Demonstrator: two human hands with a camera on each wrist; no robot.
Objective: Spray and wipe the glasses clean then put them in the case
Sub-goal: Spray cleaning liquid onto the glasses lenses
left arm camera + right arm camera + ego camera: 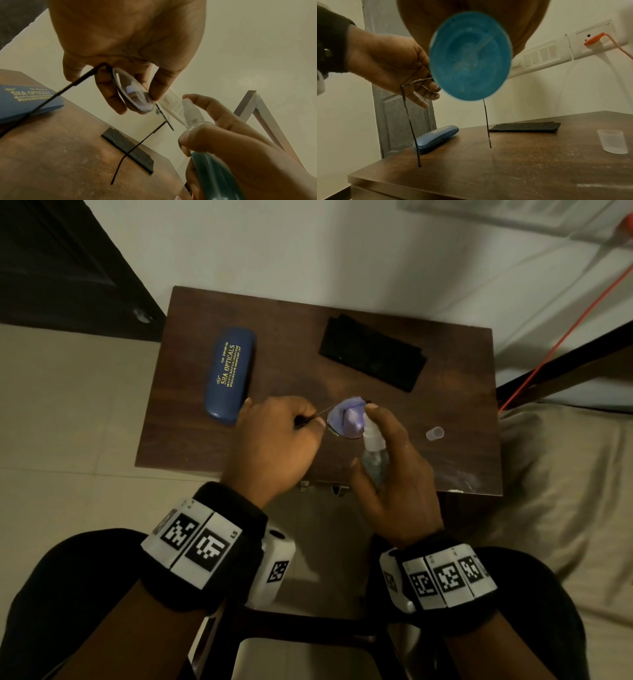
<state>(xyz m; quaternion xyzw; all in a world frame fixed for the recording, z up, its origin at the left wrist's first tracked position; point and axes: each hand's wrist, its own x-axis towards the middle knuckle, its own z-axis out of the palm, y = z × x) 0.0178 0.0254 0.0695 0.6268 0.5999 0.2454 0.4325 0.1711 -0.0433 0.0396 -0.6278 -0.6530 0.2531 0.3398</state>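
My left hand [274, 440] pinches the thin-framed glasses [346, 419] by one lens rim [132, 94], above the brown table [291, 364]. Both temples hang down open [411, 121]. My right hand [394, 467] grips a small spray bottle [371, 450] of blue-green liquid, its white nozzle [188, 106] close to the lens, index finger on top. The bottle's round base [471, 56] fills the right wrist view. A shut blue glasses case [229, 374] lies at the table's left. A folded black cloth [373, 352] lies at the back right.
A small clear cap [435, 433] stands on the table to the right of my hands. An orange cable [565, 337] runs from a wall socket [594, 39]. Bedding [565, 491] lies on the right, a dark door [68, 268] on the left.
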